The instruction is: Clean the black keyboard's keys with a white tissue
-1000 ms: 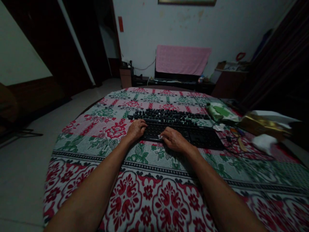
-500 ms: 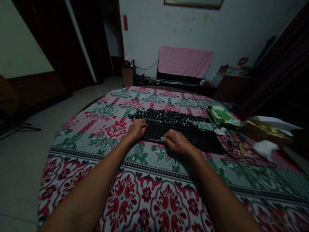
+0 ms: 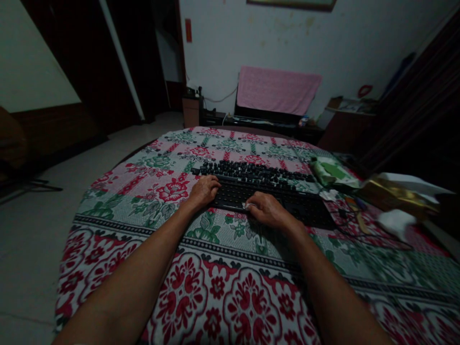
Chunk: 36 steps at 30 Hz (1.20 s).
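A black keyboard [image 3: 305, 213] with its keycaps off lies on the patterned tablecloth [image 3: 212, 261]. My left hand [image 3: 205, 189] grips the keyboard's left end, its fingers over the top corner. Between the fingers of my right hand [image 3: 266, 208] is a small white tissue [image 3: 247, 206], pressed to the keyboard's front part near the middle. The fingers are closed on it, and part of it is hidden under them. Behind the keyboard, loose black keycaps [image 3: 247, 168] are spread in a long heap.
Right of the keyboard are a green-and-white tissue pack [image 3: 332, 172], a crumpled tissue [image 3: 328, 195], a black cable [image 3: 377, 243], a gold-coloured packet [image 3: 397, 195] and a white wad [image 3: 397, 221]. A pink towel [image 3: 278, 90] covers a screen by the far wall.
My right hand with the tissue has shifted slightly to the right along the keyboard. My left hand keeps its place, and the whole view has moved a little.
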Each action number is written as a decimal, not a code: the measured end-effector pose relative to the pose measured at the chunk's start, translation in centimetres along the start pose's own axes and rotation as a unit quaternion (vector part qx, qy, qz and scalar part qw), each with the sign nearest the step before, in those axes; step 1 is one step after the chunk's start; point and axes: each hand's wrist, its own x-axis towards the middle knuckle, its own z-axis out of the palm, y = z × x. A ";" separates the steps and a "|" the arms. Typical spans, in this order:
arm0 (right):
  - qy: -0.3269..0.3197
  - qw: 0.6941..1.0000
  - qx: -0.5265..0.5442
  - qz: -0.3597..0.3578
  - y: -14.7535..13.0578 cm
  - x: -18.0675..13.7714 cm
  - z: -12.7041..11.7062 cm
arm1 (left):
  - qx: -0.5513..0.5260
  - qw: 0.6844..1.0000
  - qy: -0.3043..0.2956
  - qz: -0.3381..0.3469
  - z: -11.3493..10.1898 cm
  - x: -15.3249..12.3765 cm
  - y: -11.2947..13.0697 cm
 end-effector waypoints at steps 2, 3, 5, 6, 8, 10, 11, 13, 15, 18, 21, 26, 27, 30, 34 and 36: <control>0.015 1.000 0.015 0.012 0.1 0.0 -0.2 | 0.002 1.000 0.003 0.003 0.0 0.0 0.0; 0.028 0.999 0.022 0.010 0.1 0.0 -0.1 | 0.003 1.000 0.004 0.005 0.0 0.0 0.0; 0.051 0.998 0.028 -0.010 -0.3 0.2 0.3 | 0.003 1.000 0.007 0.007 0.1 0.0 0.0; 0.059 0.998 0.025 -0.025 -0.7 0.4 0.6 | 0.004 1.000 0.009 0.008 0.2 0.0 -0.1; 0.061 0.997 0.003 -0.050 -1.6 0.8 1.4 | 0.007 1.000 0.014 0.010 0.3 0.0 -0.1; 0.050 0.996 -0.034 -0.068 -2.6 1.2 2.0 | 0.007 1.000 0.019 0.013 0.3 0.0 -0.2; 0.045 0.995 -0.052 -0.070 -2.9 1.3 2.2 | 0.006 1.000 0.022 0.015 0.4 0.0 -0.2; 0.034 0.994 -0.079 -0.068 -3.4 1.5 2.3 | 0.003 0.999 0.027 0.018 0.4 0.0 -0.3; 0.026 0.994 -0.093 -0.059 -3.5 1.4 2.1 | 0.002 0.999 0.029 0.021 0.4 -0.1 -0.3; 0.012 0.993 -0.105 -0.046 -3.5 1.2 1.7 | 0.006 0.999 0.031 0.024 0.4 0.0 -0.3; 0.005 0.995 -0.093 -0.037 -3.3 1.1 1.6 | 0.009 0.999 0.032 0.023 0.3 0.0 -0.1; 0.031 0.999 -0.036 -0.017 -2.8 1.5 1.7 | 0.007 1.000 0.028 0.013 0.1 -0.1 0.2; 0.036 0.999 -0.033 -0.016 -2.8 1.8 1.7 | 0.005 1.000 0.028 0.012 0.1 -0.2 0.2; 0.029 0.998 -0.037 -0.033 -3.5 2.7 2.2 | 0.002 0.999 0.030 0.013 0.2 -0.2 0.2; 0.007 0.996 -0.077 -0.040 -4.7 3.7 2.9 | 0.008 1.000 0.029 0.006 0.2 -0.1 0.1; 0.007 0.994 -0.102 -0.035 -5.1 3.8 2.9 | 0.008 1.000 0.024 0.006 0.2 -0.1 0.1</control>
